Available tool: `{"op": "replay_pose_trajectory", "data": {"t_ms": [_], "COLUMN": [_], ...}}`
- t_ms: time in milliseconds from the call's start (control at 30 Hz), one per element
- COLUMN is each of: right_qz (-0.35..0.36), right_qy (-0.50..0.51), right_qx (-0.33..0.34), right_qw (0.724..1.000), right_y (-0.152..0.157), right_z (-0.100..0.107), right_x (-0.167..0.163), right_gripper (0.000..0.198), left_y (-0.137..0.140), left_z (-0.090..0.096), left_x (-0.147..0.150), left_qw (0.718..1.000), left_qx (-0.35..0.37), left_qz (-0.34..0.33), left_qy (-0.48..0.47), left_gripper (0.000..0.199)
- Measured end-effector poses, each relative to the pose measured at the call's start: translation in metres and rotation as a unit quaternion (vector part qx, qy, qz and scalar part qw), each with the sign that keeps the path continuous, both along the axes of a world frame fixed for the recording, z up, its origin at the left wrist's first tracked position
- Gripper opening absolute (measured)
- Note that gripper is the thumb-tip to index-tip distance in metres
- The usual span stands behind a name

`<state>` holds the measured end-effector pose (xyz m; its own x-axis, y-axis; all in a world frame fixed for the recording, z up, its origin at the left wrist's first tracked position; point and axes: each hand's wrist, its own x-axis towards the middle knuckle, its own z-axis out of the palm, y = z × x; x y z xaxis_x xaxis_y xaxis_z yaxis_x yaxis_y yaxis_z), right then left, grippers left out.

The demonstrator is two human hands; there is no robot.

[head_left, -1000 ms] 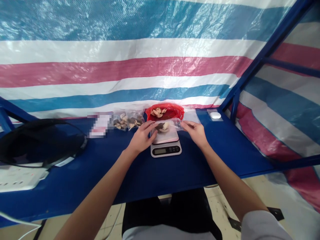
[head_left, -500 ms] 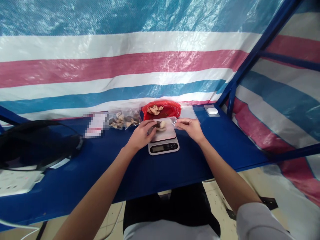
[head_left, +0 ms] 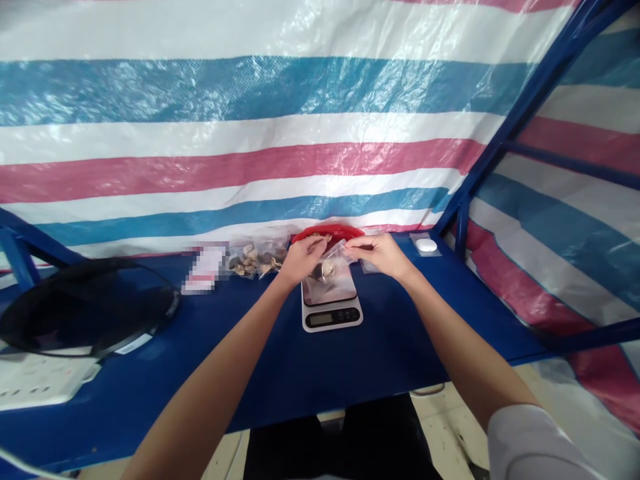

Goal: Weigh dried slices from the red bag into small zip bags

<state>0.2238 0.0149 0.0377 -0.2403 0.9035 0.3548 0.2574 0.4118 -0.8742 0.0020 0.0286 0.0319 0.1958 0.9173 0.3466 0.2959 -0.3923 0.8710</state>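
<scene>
While the right hand [head_left: 379, 254] pinches the clear bag [head_left: 337, 257] by its far right end, the left hand [head_left: 304, 259] has moved towards its far side (whether it grips cannot be told); the bag now slants over the scale [head_left: 333, 319], so its weight probably rests less fully there.

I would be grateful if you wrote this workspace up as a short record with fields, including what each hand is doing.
Left hand: at the left side of the clear bag; grip unclear
Right hand: pinching the clear bag's edge
Clear bag: dark and pale pieces inside; over the scale, contact unclear
Scale: white; reading illegible
Red bag: behind the scale
Filled bags: two, side by side, left of the red bag
Right end: white oval object
Left end: black round item, power strip
</scene>
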Motion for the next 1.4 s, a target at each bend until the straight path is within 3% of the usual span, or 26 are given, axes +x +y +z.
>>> {"op": "replay_pose_trajectory", "data": {"t_ms": [133,267,367,533,633,833,1000,1167,1400], "right_qz": [0.037,0.043,0.035,0.003,-0.038,-0.061,-0.092,-0.107,-0.116], "right_qy": [-0.014,-0.004,-0.006,0.022,0.072,0.262,0.303,0.317,0.288], "right_qx": [0.042,0.053,0.05,0.038,0.019,-0.131,-0.16,-0.169,-0.164], "right_qw": [0.998,0.998,0.998,0.999,0.996,0.954,0.935,0.927,0.936], "right_y": [0.007,0.01,0.012,0.021,0.027,0.029,0.031,0.033,0.029], "right_z": [0.011,0.014,0.013,-0.003,-0.018,-0.048,-0.057,-0.058,-0.054], "right_x": [-0.005,-0.008,-0.006,0.003,0.006,-0.008,-0.025,-0.029,-0.028], "right_gripper": [0.023,0.023,0.025,0.028,0.028,0.047,0.052,0.048,0.046], "left_y": [0.008,0.008,0.007,0.002,-0.004,-0.02,-0.024,-0.014,-0.008], "left_z": [0.01,0.012,0.011,0.005,-0.005,-0.02,-0.024,-0.031,-0.034], "left_x": [0.007,0.008,0.007,0.004,0.007,0.024,0.036,0.033,0.035], "left_qw": [0.99,0.956,0.936,0.953,0.946,0.911,0.899,0.911,0.913], "left_qx": [-0.103,-0.214,-0.266,-0.22,-0.201,-0.184,-0.169,-0.158,-0.135], "left_qz": [-0.054,-0.128,-0.14,-0.065,-0.002,0.116,0.133,0.14,0.144], "left_qy": [-0.076,-0.152,-0.185,-0.199,-0.256,-0.35,-0.381,-0.355,-0.357], "left_gripper": [0.026,0.025,0.025,0.028,0.034,0.038,0.037,0.038,0.034]}}
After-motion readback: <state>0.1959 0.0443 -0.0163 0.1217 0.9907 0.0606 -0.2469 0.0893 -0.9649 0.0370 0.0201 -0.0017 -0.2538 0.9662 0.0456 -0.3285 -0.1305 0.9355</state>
